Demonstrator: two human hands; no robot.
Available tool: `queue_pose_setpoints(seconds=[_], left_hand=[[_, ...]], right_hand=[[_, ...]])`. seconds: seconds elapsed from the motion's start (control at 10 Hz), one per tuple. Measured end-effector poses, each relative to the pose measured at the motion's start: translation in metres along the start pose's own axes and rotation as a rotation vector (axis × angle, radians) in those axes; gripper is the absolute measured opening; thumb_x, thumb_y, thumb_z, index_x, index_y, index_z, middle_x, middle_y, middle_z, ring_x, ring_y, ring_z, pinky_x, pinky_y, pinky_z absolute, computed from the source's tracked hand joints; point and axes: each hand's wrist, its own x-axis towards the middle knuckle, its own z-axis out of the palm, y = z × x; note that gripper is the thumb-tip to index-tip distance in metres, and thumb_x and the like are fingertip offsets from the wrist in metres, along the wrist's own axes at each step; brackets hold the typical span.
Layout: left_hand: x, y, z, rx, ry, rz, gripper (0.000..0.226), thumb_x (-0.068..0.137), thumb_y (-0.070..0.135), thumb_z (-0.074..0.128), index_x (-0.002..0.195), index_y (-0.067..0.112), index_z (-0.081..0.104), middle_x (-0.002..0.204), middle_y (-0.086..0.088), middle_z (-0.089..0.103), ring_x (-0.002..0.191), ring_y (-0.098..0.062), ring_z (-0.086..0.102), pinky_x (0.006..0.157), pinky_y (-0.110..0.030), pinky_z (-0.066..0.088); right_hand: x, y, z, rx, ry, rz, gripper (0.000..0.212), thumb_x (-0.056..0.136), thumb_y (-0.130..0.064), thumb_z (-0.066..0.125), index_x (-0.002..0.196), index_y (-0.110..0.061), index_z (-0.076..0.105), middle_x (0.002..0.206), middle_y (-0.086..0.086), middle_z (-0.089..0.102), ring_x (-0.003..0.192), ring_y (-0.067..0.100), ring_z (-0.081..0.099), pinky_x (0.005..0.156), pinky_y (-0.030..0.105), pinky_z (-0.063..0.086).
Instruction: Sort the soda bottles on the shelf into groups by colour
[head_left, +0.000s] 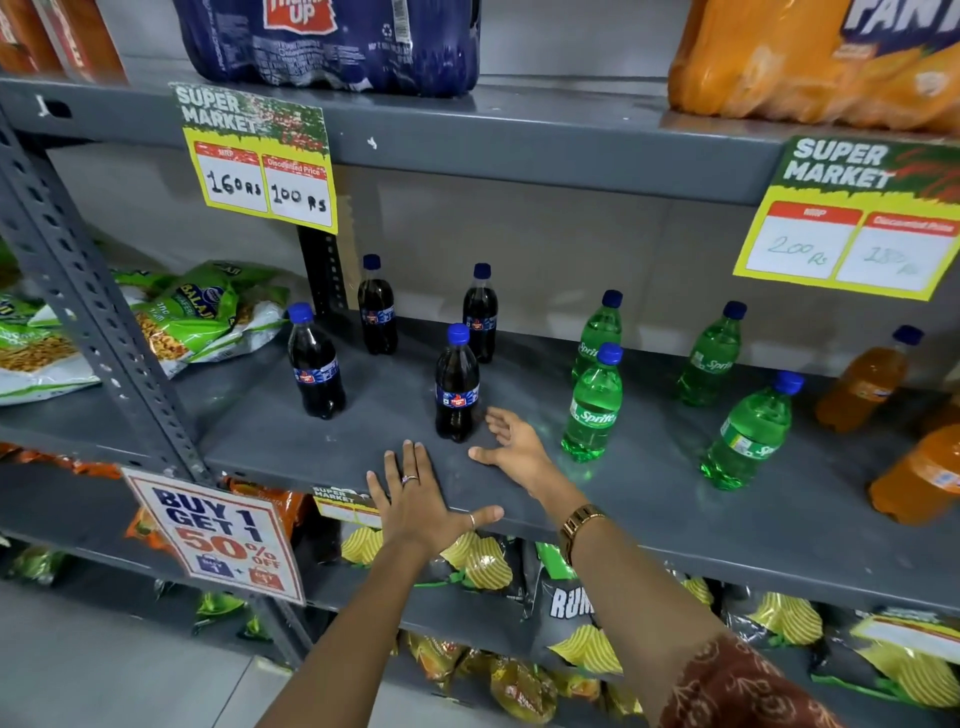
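Note:
Several dark cola bottles with blue caps stand on the left part of the grey shelf (322, 441); the nearest one (457, 384) is just beyond my hands. Several green Sprite bottles (593, 402) stand grouped in the middle right. Orange soda bottles (865, 382) stand at the far right, one (917, 480) near the front edge. My left hand (421, 499) lies flat at the shelf's front edge, fingers spread, holding nothing. My right hand (511, 447) hovers open just right of the nearest cola bottle, not touching it.
Green snack bags (208, 312) lie on the neighbouring shelf to the left. Price signs (260, 161) hang from the shelf above, which carries bottle multipacks (332, 41). A promotion sign (218, 535) hangs at the front left. Chip bags (571, 608) fill the shelf below.

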Motion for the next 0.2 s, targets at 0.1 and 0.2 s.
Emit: queue_pose_setpoints(seconds=[0.1, 0.2], left_hand=[[-0.002, 0.000, -0.005, -0.004, -0.027, -0.004, 0.145, 0.039, 0.098, 0.035, 0.145, 0.010, -0.012, 0.157, -0.007, -0.014, 0.141, -0.030, -0.019, 0.111, -0.053, -0.014], [-0.005, 0.000, -0.009, -0.053, 0.040, 0.032, 0.140, 0.048, 0.091, 0.049, 0.145, 0.010, -0.010, 0.155, -0.006, -0.023, 0.140, -0.028, -0.024, 0.112, -0.055, -0.012]], right_hand=[[-0.020, -0.003, -0.004, -0.053, 0.068, -0.054, 0.061, 0.075, 0.001, 0.071, 0.129, -0.001, 0.042, 0.131, 0.020, 0.051, 0.122, 0.029, 0.048, 0.097, 0.025, 0.037], [-0.043, -0.006, -0.012, -0.134, 0.402, -0.213, 0.030, 0.079, -0.005, 0.067, 0.108, -0.005, 0.059, 0.106, 0.014, 0.067, 0.100, 0.026, 0.062, 0.085, 0.024, 0.046]])
